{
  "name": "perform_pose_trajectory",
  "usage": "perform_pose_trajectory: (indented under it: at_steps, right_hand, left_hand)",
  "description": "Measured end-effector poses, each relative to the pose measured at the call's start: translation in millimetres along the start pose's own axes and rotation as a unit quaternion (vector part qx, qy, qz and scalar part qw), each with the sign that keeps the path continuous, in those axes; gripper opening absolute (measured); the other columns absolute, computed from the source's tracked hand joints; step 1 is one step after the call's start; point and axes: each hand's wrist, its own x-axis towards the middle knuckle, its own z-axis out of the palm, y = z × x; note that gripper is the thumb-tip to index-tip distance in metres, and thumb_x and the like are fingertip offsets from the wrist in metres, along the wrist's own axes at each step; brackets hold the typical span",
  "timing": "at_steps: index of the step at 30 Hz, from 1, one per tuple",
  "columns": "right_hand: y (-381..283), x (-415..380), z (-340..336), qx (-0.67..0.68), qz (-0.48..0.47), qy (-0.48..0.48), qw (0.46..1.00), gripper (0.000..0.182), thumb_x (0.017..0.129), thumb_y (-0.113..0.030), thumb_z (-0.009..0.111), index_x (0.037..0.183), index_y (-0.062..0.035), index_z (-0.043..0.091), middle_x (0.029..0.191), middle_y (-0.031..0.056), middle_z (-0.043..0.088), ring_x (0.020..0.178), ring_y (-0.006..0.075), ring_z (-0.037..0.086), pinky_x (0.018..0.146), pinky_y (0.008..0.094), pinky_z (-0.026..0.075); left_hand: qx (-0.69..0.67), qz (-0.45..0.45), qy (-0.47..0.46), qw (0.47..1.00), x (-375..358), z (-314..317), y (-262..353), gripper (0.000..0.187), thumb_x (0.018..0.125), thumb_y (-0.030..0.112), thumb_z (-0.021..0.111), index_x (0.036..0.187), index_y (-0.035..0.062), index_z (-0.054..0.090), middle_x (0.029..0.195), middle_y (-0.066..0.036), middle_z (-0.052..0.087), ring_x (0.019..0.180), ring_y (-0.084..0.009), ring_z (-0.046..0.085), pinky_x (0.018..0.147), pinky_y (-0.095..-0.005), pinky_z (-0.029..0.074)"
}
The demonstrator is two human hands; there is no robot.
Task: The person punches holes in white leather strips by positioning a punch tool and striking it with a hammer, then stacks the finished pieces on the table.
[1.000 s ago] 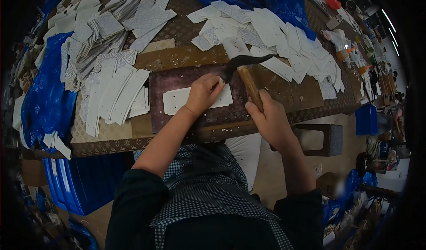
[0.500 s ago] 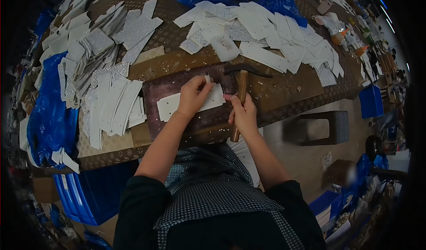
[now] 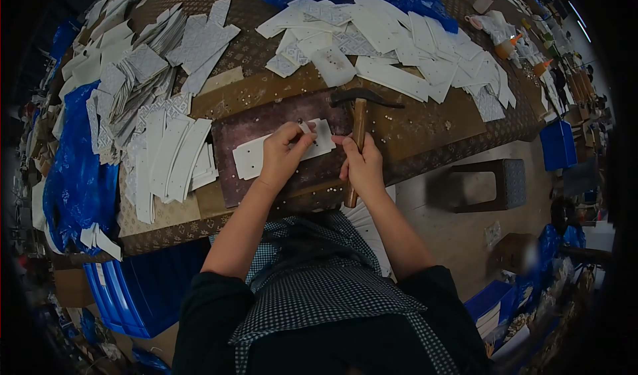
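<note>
While lying flat on the maroon mat (image 3: 246, 124), partly covered by the left hand (image 3: 282, 154): white strips (image 3: 256, 154) in a low stack, edges slightly out of line, dark dots near the exposed end. Above the stack, pinched narrowly between left thumb and fingers: a small pale rod (image 3: 305, 127), tilted, with something dark at the upper end; impossible to tell whether touching the top strip. Just to the right, held by the handle in the closed right hand (image 3: 365, 164): a hammer (image 3: 359, 125), head beyond the hand and clear of the rod. Step in hand, as judged: positioning the rod, with no blow being struck. Called for next, in judgement: setting the rod upright, steadying the stack, keeping fingertips out of the hammer's path. Farther out: a near pile (image 3: 176, 155) of cut pieces to the left, a far pile (image 3: 379, 32) beyond the mat. Against one second ago: hammer withdrawn from beside the left fingertips, right hand drawn closer to the stack. Against half a second ago: rod tipped over from nearly upright.
</note>
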Motion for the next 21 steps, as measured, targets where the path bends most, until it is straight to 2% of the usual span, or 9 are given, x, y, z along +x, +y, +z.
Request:
perform_pose_trajectory:
  at_steps: [1, 7, 10, 13, 16, 21]
  right_hand:
    - [-0.7, -0.1, -0.2, -0.002, 0.000, 0.000, 1.000, 0.018, 0.101, -0.021, 0.050, 0.103, -0.0027, 0.048, 0.108, 0.0125, 0.070, 0.042, 0.0088, 0.050, 0.039, 0.0225, 0.042]
    - [-0.1, -0.2, -0.1, -0.007, -0.002, 0.002, 1.000, 0.017, 0.101, -0.020, 0.050, 0.103, -0.0025, 0.048, 0.107, 0.0123, 0.070, 0.042, 0.0088, 0.050, 0.039, 0.0226, 0.041]
    - [-0.7, -0.4, 0.0, -0.003, -0.001, 0.002, 1.000, 0.017, 0.101, -0.019, 0.050, 0.103, -0.0025, 0.048, 0.107, 0.0121, 0.070, 0.042, 0.0090, 0.050, 0.039, 0.0229, 0.041]
    - [0.4, 0.1, 0.1, 0.002, -0.002, 0.000, 1.000, 0.017, 0.101, -0.019, 0.050, 0.103, -0.0025, 0.048, 0.107, 0.0118, 0.071, 0.042, 0.0093, 0.051, 0.039, 0.0231, 0.041]
    - [-0.2, 0.0, 0.5, 0.003, -0.001, 0.002, 1.000, 0.017, 0.100, -0.019, 0.051, 0.103, -0.0026, 0.048, 0.106, 0.0115, 0.071, 0.042, 0.0094, 0.051, 0.039, 0.0232, 0.041]
    - [-4.7, -1.0, -5.7, -0.043, 0.023, -0.024, 0.999, 0.016, 0.099, -0.018, 0.053, 0.105, -0.0034, 0.048, 0.095, 0.0093, 0.070, 0.042, 0.0082, 0.049, 0.039, 0.0229, 0.040]
  left_hand:
    - [-0.003, 0.012, 0.008, 1.000, -0.4, 1.3, -1.3, 0.011, 0.083, 0.007, 0.072, 0.090, -0.0001, 0.068, 0.082, -0.008, 0.065, 0.071, -0.0158, 0.060, 0.065, -0.0274, 0.047]
    - [0.014, 0.028, -0.006, 0.999, -3.1, -0.8, -1.4, 0.011, 0.083, 0.007, 0.072, 0.091, -0.0002, 0.068, 0.082, -0.009, 0.064, 0.071, -0.0174, 0.060, 0.064, -0.0271, 0.047]
    - [0.032, -0.002, -0.032, 0.999, -3.9, -3.0, 0.7, 0.010, 0.087, 0.008, 0.069, 0.093, 0.0002, 0.070, 0.098, -0.008, 0.070, 0.084, -0.0150, 0.065, 0.075, -0.0263, 0.050]
    - [0.015, -0.005, -0.035, 0.999, -3.3, -1.4, 6.0, 0.009, 0.087, 0.008, 0.069, 0.092, 0.0003, 0.070, 0.098, -0.007, 0.071, 0.084, -0.0156, 0.065, 0.074, -0.0276, 0.051]
    - [0.028, 0.054, -0.020, 0.998, -1.7, 2.2, 2.7, 0.010, 0.083, 0.006, 0.070, 0.089, -0.0001, 0.067, 0.084, -0.011, 0.065, 0.075, -0.0239, 0.064, 0.067, -0.0310, 0.050]
    - [0.096, 0.144, -0.039, 0.984, 0.9, 4.0, 4.1, 0.008, 0.082, 0.005, 0.069, 0.088, 0.0012, 0.066, 0.084, -0.011, 0.064, 0.076, -0.0306, 0.062, 0.067, -0.0348, 0.051]
